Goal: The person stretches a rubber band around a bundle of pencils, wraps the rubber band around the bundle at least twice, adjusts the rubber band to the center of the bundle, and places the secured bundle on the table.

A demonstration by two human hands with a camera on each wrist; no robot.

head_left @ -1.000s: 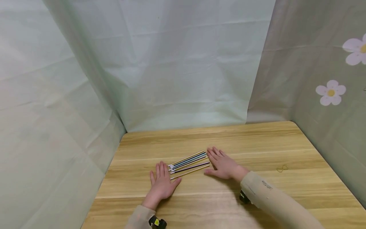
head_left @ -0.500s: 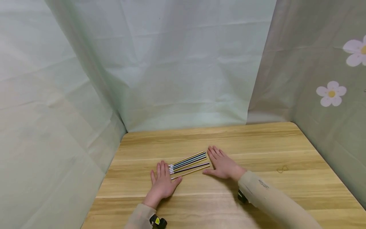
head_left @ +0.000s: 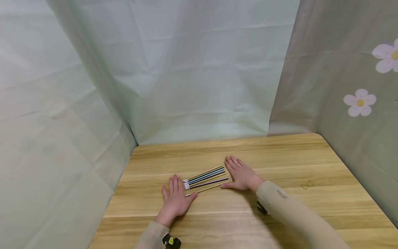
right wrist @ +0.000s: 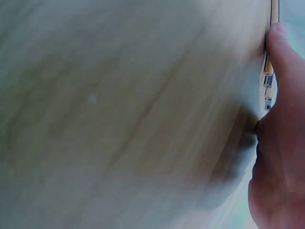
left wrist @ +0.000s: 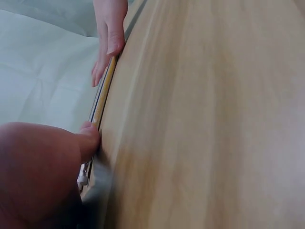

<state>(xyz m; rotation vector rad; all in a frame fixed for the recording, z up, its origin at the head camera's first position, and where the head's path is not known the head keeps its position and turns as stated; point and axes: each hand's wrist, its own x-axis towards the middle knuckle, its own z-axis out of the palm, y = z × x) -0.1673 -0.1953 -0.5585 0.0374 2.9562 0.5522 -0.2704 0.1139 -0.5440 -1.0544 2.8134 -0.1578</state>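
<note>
Several pencils in yellow, black and teal lie on the wooden table, white eraser ends to the left. Most are side by side at the back. A dark pencil lies a little in front of them, and a yellow pencil is nearest the person. My left hand rests at the eraser ends, fingers straight, its thumb by the front pencil. At the other ends my right hand lies with extended fingers. Its thumb is at the tip of the yellow pencil; contact is hard to tell.
A thin, twisted yellowish rubber band lies on the table to the right. Pale cloth hangs behind the table and along both sides, with printed flowers on the right cloth.
My right hand has shifted slightly left and away from the person, its thumb now at the front pencil's tip. The back pencils' eraser ends sit closer together. The left hand has barely moved.
</note>
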